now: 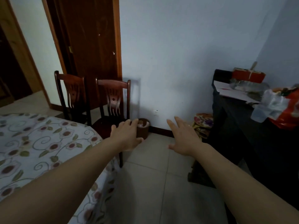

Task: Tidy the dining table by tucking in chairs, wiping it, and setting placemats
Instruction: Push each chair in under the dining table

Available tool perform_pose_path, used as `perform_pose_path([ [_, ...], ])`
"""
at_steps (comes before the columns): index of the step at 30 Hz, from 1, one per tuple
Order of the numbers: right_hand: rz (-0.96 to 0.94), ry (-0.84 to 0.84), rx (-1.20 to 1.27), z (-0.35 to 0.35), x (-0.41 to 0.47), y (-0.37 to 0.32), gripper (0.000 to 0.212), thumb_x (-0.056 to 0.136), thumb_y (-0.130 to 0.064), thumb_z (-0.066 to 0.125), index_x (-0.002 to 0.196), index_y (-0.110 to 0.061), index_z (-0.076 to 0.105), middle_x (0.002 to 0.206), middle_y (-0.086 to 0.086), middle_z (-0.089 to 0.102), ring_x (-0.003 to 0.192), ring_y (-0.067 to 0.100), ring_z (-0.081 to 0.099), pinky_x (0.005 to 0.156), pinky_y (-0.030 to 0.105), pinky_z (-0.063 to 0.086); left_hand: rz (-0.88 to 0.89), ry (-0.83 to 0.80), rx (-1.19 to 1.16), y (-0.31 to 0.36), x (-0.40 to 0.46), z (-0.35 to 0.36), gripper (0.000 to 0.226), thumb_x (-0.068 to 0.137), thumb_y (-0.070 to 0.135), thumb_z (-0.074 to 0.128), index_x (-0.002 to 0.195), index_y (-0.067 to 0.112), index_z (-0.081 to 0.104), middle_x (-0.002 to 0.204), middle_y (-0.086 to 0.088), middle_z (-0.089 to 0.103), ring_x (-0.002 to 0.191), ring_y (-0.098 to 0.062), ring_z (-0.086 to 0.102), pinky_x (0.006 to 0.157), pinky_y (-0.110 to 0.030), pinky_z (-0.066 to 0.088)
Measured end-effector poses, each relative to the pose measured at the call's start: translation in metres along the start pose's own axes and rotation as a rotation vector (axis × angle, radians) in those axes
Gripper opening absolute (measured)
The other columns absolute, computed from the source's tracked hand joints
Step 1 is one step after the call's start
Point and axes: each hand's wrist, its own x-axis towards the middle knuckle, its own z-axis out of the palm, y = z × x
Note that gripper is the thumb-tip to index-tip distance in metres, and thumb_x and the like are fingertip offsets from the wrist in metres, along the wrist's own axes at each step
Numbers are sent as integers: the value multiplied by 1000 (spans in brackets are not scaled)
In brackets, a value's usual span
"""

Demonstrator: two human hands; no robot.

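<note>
The dining table point(40, 143), round and covered by a floral cloth, fills the lower left. Two dark wooden chairs stand at its far side: the nearer chair point(113, 101) and a second chair point(72, 92) to its left, both facing the table with their backs toward the door. My left hand point(127, 135) reaches out with straight fingers over the nearer chair's seat edge, holding nothing. My right hand point(184, 139) stretches forward with spread fingers above the tiled floor, apart from any object.
A small brown waste bin point(143, 129) stands by the wall behind the nearer chair. A dark sideboard point(234, 120) on the right carries bags and boxes. Patterned mats point(203, 125) lean beside it. A wooden door point(90, 46) stands open behind the chairs.
</note>
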Motion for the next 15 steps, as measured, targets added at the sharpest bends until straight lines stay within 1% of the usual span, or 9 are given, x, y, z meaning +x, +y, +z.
perform_pose_path([
  [4, -58, 27, -21, 2, 84, 33, 95, 86, -49, 58, 151, -22, -5, 159, 6, -11, 145, 28, 0, 116, 46, 12, -24, 14, -26, -1, 88, 6, 81, 87, 49, 53, 148, 22, 8, 153, -6, 23, 139, -29, 24, 110, -51, 20],
  [7, -71, 15, -44, -1, 152, 58, 93, 88, -49, 56, 151, -22, -7, 158, 7, -13, 145, 28, -2, 117, 45, 10, -23, 23, -68, -3, 160, 5, 79, 88, 49, 51, 148, 20, 8, 154, -7, 21, 140, -29, 22, 110, -52, 19],
  [11, -69, 12, -45, -8, 241, 92, 94, 87, -50, 57, 151, -23, -8, 158, 9, -12, 145, 29, -2, 117, 46, 11, -44, 21, -98, -5, 254, -4, 73, 87, 48, 53, 144, 18, 19, 148, -10, 31, 135, -31, 30, 108, -51, 23],
  [12, -68, 13, -47, -10, 253, 98, 95, 87, -50, 57, 151, -23, -8, 158, 9, -12, 145, 29, -2, 117, 46, 11, -47, 26, -99, -4, 266, -7, 72, 87, 48, 54, 143, 18, 21, 147, -10, 33, 134, -31, 31, 108, -51, 23],
  [15, -90, -1, -37, -11, 313, 120, 95, 87, -49, 57, 150, -23, -9, 158, 10, -12, 145, 29, -2, 116, 45, 11, -58, 31, -61, -2, 321, -9, 72, 87, 47, 55, 143, 18, 20, 147, -10, 34, 134, -31, 32, 108, -51, 23],
])
